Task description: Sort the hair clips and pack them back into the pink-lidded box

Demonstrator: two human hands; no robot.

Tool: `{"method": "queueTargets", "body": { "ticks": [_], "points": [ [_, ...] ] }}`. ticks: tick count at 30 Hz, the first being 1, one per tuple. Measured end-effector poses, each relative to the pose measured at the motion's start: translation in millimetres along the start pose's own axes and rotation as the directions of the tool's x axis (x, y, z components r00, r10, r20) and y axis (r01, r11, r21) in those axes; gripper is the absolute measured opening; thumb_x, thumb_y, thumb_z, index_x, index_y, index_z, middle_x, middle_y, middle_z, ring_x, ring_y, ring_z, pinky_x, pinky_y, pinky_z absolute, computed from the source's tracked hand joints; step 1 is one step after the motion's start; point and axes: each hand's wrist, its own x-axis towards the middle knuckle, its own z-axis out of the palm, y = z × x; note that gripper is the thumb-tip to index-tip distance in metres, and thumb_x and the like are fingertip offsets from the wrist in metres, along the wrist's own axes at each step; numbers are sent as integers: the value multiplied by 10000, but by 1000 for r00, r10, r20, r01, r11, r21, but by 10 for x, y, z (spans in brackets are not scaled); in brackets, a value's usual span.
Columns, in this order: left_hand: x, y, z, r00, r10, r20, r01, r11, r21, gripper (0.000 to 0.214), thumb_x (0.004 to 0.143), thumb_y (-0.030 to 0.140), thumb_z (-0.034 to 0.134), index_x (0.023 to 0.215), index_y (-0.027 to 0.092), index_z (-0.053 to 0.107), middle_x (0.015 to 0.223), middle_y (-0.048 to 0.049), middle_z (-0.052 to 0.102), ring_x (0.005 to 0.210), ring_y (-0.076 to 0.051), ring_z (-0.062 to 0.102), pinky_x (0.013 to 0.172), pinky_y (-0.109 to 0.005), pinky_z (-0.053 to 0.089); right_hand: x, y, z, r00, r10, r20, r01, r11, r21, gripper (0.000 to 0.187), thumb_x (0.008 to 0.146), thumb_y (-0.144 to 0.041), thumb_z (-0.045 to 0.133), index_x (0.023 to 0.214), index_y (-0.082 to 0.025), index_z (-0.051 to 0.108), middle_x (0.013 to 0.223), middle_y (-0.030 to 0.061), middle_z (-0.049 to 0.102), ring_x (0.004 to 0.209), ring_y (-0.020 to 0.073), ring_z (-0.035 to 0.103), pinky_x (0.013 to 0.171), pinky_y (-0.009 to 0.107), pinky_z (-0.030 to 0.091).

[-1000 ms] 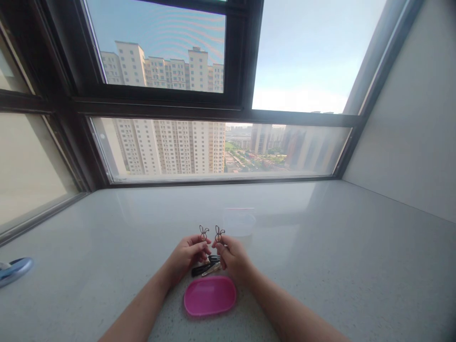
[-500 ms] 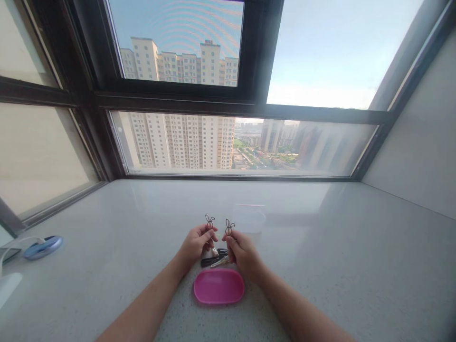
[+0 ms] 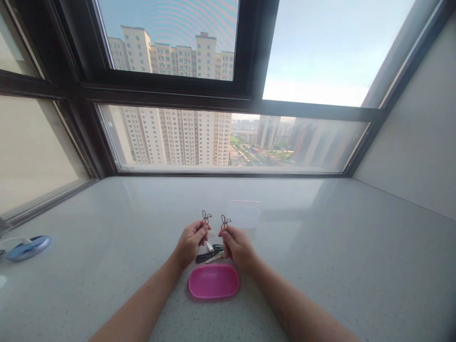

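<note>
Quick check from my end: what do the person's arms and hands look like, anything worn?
The left hand and right hand are ungloved, with no ring visible. The left forearm and right forearm show no sleeve, watch, bracelet or cable. Nail details are too small to tell.

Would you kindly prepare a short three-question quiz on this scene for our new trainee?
1. True or false: the left hand holds one rabbit-shaped piece and the right hand holds a second rabbit-shaped piece.
2. What colour is the shallow tray? A) green B) pink C) yellow
3. Fill in: the tray lies ____ to the person than the black pieces. (nearer / farther)

Key: 1. True; 2. B; 3. nearer.
</note>
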Motion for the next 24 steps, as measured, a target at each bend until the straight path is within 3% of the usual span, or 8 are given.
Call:
{"method": "queueTargets", "body": {
  "ticks": [8, 24],
  "points": [
    [-19, -12, 2, 999, 11, 31, -13, 998, 58, 255, 803, 375, 493, 760, 133, 561, 535, 32, 467, 455, -84, 403, 447, -198, 313, 3, 4, 0, 1000, -31, -1, 31, 999, -7, 262, 810, -399, 423, 761, -154, 502, 393, -88, 401, 292, 51, 354, 317, 160, 230],
    [-39, 33, -1, 1000, 21, -18, -18, 987, 163, 266, 787, 394, 500, 748, 142, 575, 513, 40, 462, 423, -80, 357, 418, -193, 255, -1, 12, -2, 999, -46, -15, 46, 999, 13, 255, 823, -390, 417, 760, -156, 496, 381, -91, 385, 293, 50, 352, 319, 155, 225]
  ]
}}
